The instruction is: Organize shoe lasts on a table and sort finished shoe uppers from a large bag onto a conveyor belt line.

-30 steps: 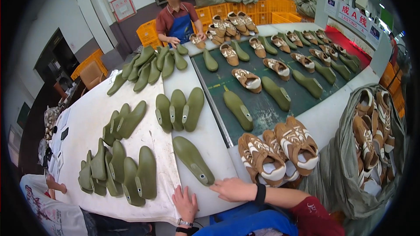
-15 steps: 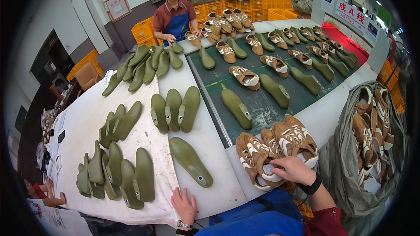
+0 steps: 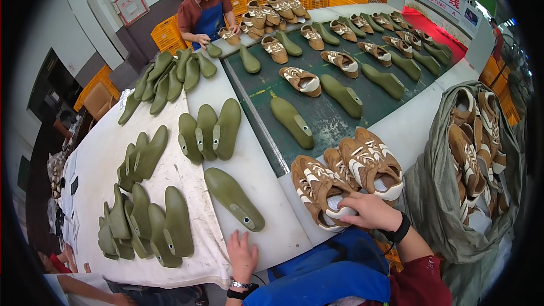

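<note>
My right hand (image 3: 371,212) has its fingers closed over the heel collar of a brown-and-white sneaker (image 3: 317,184), the left one of a small cluster at the table's near edge. More brown sneakers (image 3: 374,161) stand against it on the right. My left hand (image 3: 242,258) lies with fingers spread at the near edge of the white tabletop (image 3: 283,238), holding nothing. Just beyond its fingertips a single olive-green shoe last (image 3: 233,198) lies flat. Three upright lasts (image 3: 208,133) stand farther back, and several more (image 3: 148,224) are grouped to the left on a pale cloth.
A green conveyor belt (image 3: 266,113) carries lasts and sneakers in rows. At the right, a grey-green sack (image 3: 439,187) holds more sneakers. Across the table a person in a blue apron (image 3: 209,21) touches a last. Orange crates (image 3: 170,31) line the back; another person's arm shows lower left.
The whole view has shifted, so the table appears higher and farther left. My left hand has moved slightly right relative to the single last. My right hand stays at the sneaker's heel.
</note>
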Action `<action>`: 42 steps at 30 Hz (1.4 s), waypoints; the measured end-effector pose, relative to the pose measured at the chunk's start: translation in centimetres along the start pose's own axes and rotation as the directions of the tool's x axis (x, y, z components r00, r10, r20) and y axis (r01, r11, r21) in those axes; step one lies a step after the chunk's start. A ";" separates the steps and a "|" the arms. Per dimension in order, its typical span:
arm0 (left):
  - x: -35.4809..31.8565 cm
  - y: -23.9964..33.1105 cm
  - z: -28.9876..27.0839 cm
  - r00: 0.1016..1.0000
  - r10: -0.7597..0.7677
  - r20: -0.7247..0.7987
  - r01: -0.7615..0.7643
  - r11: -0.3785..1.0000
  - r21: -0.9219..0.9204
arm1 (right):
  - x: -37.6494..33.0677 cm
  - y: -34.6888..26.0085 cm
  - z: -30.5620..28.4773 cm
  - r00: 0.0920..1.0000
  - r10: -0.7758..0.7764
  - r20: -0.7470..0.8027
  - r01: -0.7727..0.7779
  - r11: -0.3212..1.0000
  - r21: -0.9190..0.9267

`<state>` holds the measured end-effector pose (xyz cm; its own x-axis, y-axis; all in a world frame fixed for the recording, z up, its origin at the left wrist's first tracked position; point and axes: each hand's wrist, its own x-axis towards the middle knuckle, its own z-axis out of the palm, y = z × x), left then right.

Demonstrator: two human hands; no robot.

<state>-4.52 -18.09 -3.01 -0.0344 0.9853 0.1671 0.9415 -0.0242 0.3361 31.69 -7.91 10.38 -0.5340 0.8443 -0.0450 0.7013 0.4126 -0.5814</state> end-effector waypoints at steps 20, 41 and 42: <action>-0.4 2.7 2.3 0.993 0.053 -0.104 -0.062 0.995 -0.080 | 1.8 2.0 -0.5 0.944 0.292 -0.152 0.170 -0.038 0.985; 0.3 2.6 1.9 0.994 0.000 -0.113 -0.013 0.993 -0.115 | 29.6 0.1 -5.2 0.998 -0.038 0.059 0.047 0.986 -0.159; 0.3 2.5 2.0 0.993 -0.004 -0.119 -0.010 0.993 -0.115 | 31.6 0.8 -3.7 0.999 -0.006 0.041 0.014 0.984 -0.179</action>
<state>-1.50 -17.48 -3.94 -0.0775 0.9584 0.2746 0.8972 -0.0531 0.4384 17.12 20.35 11.56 -0.5573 0.8270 -0.0742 0.7672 0.4787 -0.4269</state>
